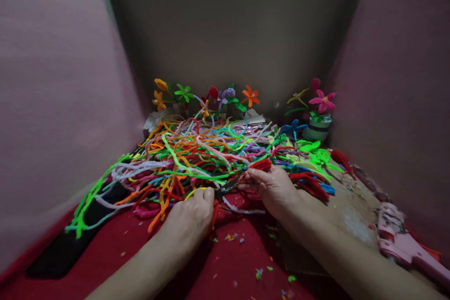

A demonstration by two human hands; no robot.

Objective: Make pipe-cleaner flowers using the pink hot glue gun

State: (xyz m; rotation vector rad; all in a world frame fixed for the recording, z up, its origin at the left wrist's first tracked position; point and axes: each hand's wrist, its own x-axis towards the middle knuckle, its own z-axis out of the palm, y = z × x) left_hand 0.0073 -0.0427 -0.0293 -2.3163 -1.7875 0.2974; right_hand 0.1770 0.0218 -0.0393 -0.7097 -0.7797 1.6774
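My left hand (195, 211) is closed around a hand tool with dark, tapered blades (228, 188) and what looks like a red handle. I cannot tell whether it is scissors or pliers. Its tip points up and right to my right hand (272, 190), where it meets the fingers. Between the thumb and fingers of my right hand is a red fuzzy pipe-cleaner piece (262, 165), looped like a petal; its lower end is hidden by the fingers. Directly behind both hands lies a tangled heap of coloured pipe cleaners (190, 150).
Pipe-cleaner flowers (250, 96) stand along the back. At the back right is a small jar (317, 127) with a pink flower. A pink glue gun (404, 239) lies far right. Fuzz scraps (260, 273) dot the red cloth (218, 262). A black flat object (56, 253) lies left.
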